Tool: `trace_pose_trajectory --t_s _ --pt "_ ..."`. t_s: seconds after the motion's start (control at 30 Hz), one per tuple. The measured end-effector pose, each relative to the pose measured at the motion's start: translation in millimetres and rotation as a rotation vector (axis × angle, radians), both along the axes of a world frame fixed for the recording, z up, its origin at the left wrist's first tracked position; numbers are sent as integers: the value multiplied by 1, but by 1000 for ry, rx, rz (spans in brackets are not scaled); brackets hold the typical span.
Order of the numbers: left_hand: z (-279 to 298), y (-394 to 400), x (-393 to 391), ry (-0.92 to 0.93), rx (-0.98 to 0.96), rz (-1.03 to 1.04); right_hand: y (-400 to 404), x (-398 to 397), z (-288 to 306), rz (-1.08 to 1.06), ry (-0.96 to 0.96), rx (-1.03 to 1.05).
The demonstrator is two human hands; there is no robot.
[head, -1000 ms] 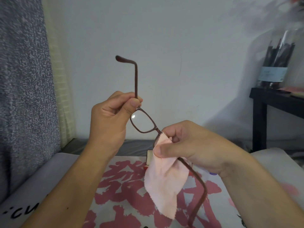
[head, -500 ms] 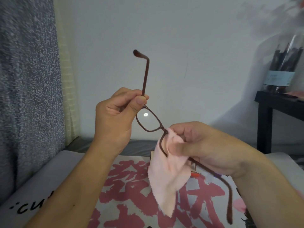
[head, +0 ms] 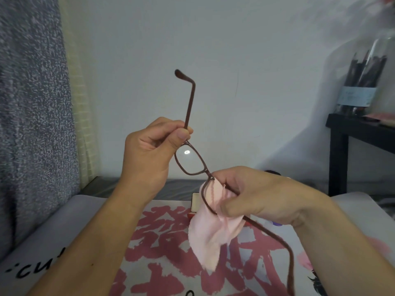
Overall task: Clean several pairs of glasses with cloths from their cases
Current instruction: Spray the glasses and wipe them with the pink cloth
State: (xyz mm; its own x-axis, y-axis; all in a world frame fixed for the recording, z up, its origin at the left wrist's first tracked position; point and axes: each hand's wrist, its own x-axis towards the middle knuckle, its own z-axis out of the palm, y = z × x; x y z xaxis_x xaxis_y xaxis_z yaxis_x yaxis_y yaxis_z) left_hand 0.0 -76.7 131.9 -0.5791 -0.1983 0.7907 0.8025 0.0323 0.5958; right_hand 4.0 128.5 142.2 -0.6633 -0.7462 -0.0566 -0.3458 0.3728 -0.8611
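Fingers of the left hand [head: 147, 154] were curled, and its thumb pinched the glasses [head: 190, 162] at the corner where one arm joins the frame. That arm stuck straight up, with its bent tip at the top. One lens showed bare between the two hands, with a small bright spot of light on it.

Fingers of the right hand [head: 254, 195] pinched a pink cloth [head: 210, 238] around the other lens, thumb in front and the other fingers behind. Most of that lens was hidden by the cloth and the hand. The rest of the cloth hung down loose under the hand. The second arm of the glasses ran down and to the right, below the right wrist.

Both hands held the glasses up in the air, above a white mat [head: 162, 263] with big red marks. A white wall [head: 235, 50] stood behind. A grey curtain [head: 30, 124] hung at the left. A black table [head: 361, 135] stood at the right, with a clear jar [head: 361, 82] of dark sticks on it.
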Motion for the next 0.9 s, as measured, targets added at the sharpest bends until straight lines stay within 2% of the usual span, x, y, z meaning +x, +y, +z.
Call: trace_pose_trajectory --t_s 0.1,0.4,0.53,0.73,0.9 --pt "0 -1 0 -33 -12 17 -1 -1 -1 16 -68 -52" --pt "-4 5 1 -53 -80 56 -14 2 -6 22 -92 -72" --pt "-4 3 -1 -73 -27 46 -14 3 -4 11 -97 -99" --pt "-6 4 1 -67 -99 -20 -24 4 -10 -58 -155 -251" --pt "-1 -5 0 -52 -56 21 -21 -4 -8 -196 -178 -398"
